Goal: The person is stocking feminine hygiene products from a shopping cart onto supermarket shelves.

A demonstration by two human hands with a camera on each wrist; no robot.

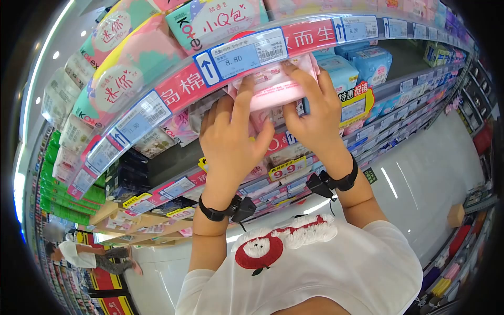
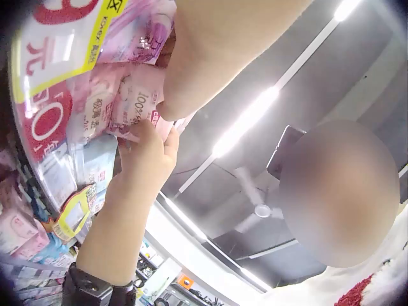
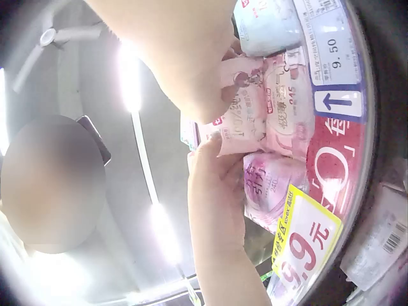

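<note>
A pink soft package (image 1: 278, 92) is held between both hands in front of the shelf, just under the price rail. The left hand (image 1: 231, 131) grips its left end, fingers over the upper side and thumb pointing toward the lower edge. At the right end, the right hand (image 1: 315, 118) grips it with bent fingers. The left wrist view shows the package (image 2: 137, 95) close to other pink packs, with the right hand (image 2: 150, 153) at its edge. From the right wrist, printed text shows on the package (image 3: 239, 115), and the left hand's (image 3: 217, 169) fingertips touch its edge.
The price rail (image 1: 181, 84) curves above the hands. Blue packs (image 1: 373, 65) stand on the shelf to the right, green and pink packs (image 1: 115, 79) to the upper left. A yellow price tag (image 1: 287, 169) hangs below. A person (image 1: 79, 254) is in the aisle at lower left.
</note>
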